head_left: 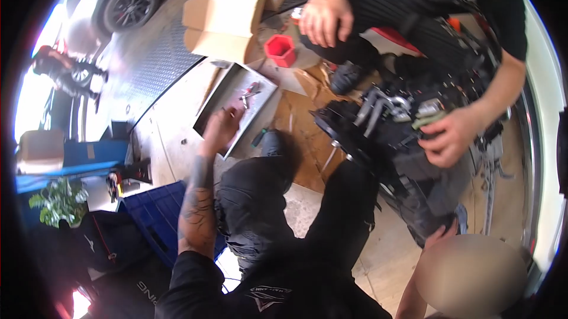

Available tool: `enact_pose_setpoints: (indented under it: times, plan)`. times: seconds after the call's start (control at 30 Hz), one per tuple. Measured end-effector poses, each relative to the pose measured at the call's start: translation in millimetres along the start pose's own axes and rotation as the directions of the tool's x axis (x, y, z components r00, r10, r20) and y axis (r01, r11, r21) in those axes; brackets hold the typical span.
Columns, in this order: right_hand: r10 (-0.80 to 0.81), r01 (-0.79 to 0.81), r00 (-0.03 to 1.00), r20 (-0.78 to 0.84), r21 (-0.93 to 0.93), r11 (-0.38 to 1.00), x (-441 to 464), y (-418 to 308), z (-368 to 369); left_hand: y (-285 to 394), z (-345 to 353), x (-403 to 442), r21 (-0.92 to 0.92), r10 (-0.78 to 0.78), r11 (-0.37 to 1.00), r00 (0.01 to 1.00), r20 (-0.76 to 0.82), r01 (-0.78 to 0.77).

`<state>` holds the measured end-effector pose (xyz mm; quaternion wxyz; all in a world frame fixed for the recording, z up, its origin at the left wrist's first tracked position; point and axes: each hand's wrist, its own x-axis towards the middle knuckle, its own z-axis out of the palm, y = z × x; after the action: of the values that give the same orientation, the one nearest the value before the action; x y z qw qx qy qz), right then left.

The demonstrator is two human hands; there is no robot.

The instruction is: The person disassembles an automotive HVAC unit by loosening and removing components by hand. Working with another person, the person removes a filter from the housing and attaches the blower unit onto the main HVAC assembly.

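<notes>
My left hand (222, 128), at the end of a tattooed forearm, is over the near side of a shallow metal tray (258, 112). Its fingers look curled together, and what they hold, if anything, is hidden. Small tools with a red part (248, 94) lie in the tray just beyond it. At the lower right, my right hand (439, 234) rests beside grey trousers and a bluish object; its fingers are partly hidden and blurred. A green-handled tool (259, 137) lies on the floor beside the tray.
A co-worker (455, 41) crouches opposite, hands apart, over a dark mechanical assembly (402, 103). Near the tray are a red hexagonal cup (280, 51), an open cardboard box (228, 17) and flat cardboard (299, 159). Another head is blurred at lower right. A car stands behind.
</notes>
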<state>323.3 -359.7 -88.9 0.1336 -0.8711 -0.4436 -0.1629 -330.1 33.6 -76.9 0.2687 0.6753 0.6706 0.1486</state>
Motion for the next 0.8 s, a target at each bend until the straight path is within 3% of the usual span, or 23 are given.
enact_pose_setpoints:
  times: [0.07,0.13,0.2,0.23,0.27,0.33,0.4,0.57,0.67,0.8]
  plan:
    - [-0.009,0.009,1.000,0.026,0.009,1.000,0.1,-3.7,0.3,-72.3,56.8,-22.2,-0.173,-0.338,0.912,0.919,0.202,0.373]
    - [-0.038,0.036,0.999,0.027,0.042,0.998,3.7,-11.0,-0.3,-99.1,95.3,-48.3,-0.164,-0.349,0.898,0.888,0.298,0.408]
    - [-0.040,0.038,0.999,0.036,0.042,0.998,3.5,-9.6,2.0,-128.4,145.4,-76.2,0.042,-0.191,0.981,0.980,0.047,0.189]
    - [-0.022,0.020,0.999,0.044,0.041,0.999,2.1,-5.0,3.3,-126.9,158.2,-78.0,0.055,-0.311,0.950,0.945,0.097,0.307]
    - [-0.036,0.035,0.998,0.049,0.031,0.999,1.4,1.4,2.6,-127.0,169.6,-77.5,0.044,-0.322,0.947,0.941,0.105,0.319]
    - [-0.035,0.033,0.998,0.047,0.038,0.999,2.6,-1.6,6.4,-134.4,185.3,-65.9,0.185,-0.219,0.957,0.974,-0.052,0.225]
    - [-0.056,0.055,0.997,0.049,0.034,0.998,3.9,2.4,8.1,-138.4,200.4,-49.5,0.191,-0.204,0.959,0.978,-0.035,0.207]
    - [0.076,-0.071,0.992,0.097,-0.060,0.996,-4.1,6.5,9.3,-156.3,221.2,-5.3,0.346,-0.071,0.934,0.995,-0.064,0.089]
    - [0.080,-0.072,0.991,0.106,-0.071,0.995,-5.1,11.0,11.2,-170.2,229.0,-0.1,0.399,-0.218,0.898,0.975,0.038,0.185]
    - [0.162,-0.148,0.982,0.094,-0.140,0.979,-11.5,27.4,16.4,-182.3,235.9,-8.3,0.358,-0.242,0.905,0.970,-0.011,0.230]
